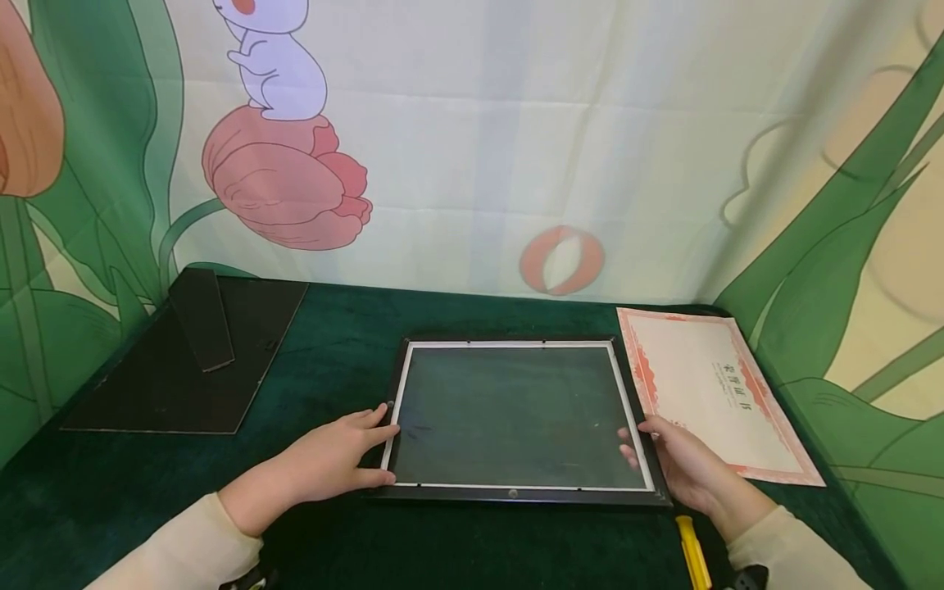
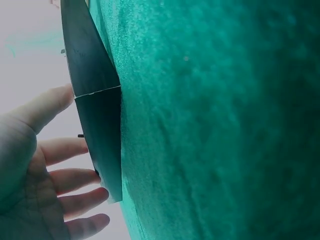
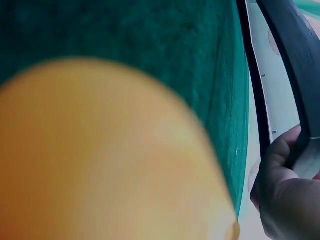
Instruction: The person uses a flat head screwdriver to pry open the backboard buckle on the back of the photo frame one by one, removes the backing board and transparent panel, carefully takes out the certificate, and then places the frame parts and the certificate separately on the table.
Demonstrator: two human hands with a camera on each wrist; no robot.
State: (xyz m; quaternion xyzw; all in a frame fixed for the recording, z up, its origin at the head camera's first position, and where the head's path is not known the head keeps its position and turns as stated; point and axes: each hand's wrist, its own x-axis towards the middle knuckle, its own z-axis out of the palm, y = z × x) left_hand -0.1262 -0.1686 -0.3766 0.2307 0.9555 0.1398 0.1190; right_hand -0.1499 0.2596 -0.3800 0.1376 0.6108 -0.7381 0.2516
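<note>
A black picture frame (image 1: 546, 495) with a white inner edge and a clear pane lies face down before me, its right side tilted up off the green cloth. My left hand (image 1: 324, 463) touches its left side, thumb at the near corner and fingers spread along the edge. In the left wrist view those fingers (image 2: 75, 181) are nearly straight against the frame's side. My right hand (image 1: 689, 471) grips the right side, thumb on top; its fingertips show through the pane from underneath. The right wrist view shows this hand (image 3: 287, 185) curled round the black edge.
A black backing board (image 1: 162, 397) with a stand leg (image 1: 202, 319) lies at the left. The red-bordered certificate (image 1: 701, 377) lies at the right, partly behind the right hand. A yellow tool handle (image 1: 692, 553) is near my right wrist. A printed curtain (image 1: 457, 164) hangs behind.
</note>
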